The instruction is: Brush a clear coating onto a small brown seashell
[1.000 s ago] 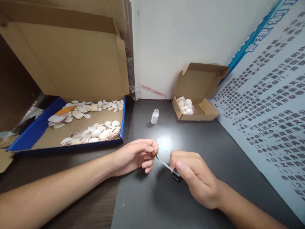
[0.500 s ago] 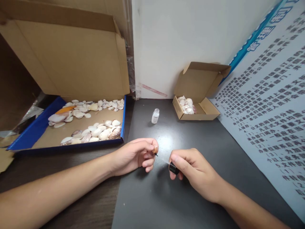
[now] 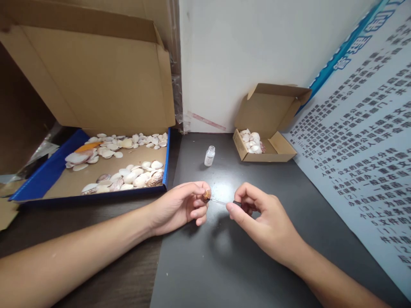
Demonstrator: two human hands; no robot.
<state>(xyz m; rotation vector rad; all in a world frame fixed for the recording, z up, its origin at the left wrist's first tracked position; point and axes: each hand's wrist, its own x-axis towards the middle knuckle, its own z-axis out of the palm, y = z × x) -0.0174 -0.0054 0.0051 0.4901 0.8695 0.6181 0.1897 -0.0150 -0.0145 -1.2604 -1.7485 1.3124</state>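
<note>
Between the thumb and fingers of my left hand (image 3: 183, 208) is a small brown shell (image 3: 206, 196), held above the dark mat. My right hand (image 3: 260, 214) pinches the black cap of a brush applicator (image 3: 236, 204). The applicator's thin clear stem points left, and its dark tip touches or nearly touches the shell's right side. Beyond both hands stands an uncapped little glass bottle (image 3: 209, 157) with a printed label and white contents.
At left lies an open blue-edged box (image 3: 64, 179) with many white and patterned shells (image 3: 135, 175). A smaller open cardboard box (image 3: 272, 157) at the back right holds white shells (image 3: 252, 141). A printed sheet (image 3: 359, 149) covers the right side; a white wall stands behind.
My right hand has turned and risen slightly, so the applicator now lies nearly level rather than slanting down to the right. The shell has shifted slightly left and up with my left hand.
</note>
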